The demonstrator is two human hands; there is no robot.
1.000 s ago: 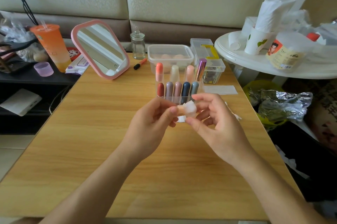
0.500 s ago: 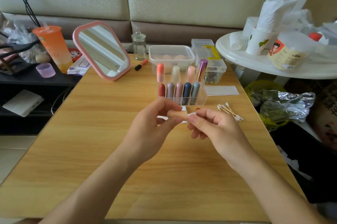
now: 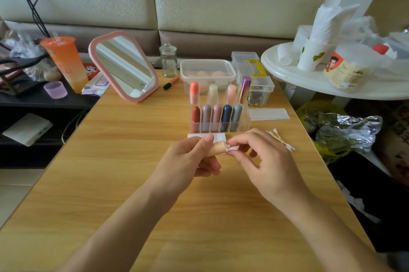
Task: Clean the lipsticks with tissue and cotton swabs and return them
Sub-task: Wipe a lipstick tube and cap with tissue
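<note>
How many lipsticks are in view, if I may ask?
10: five in the clear acrylic organiser's front row, four in its back row, one beige lipstick in the left hand.

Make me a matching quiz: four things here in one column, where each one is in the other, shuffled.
1 peach lipstick tube
2 wooden-stemmed cotton swabs
3 orange plastic tumbler
4 white paper cup

A on the white round table
B gripped in the left hand
C on the black shelf
D on the wooden table beside the right hand

Pairs: 1-B, 2-D, 3-C, 4-A
</note>
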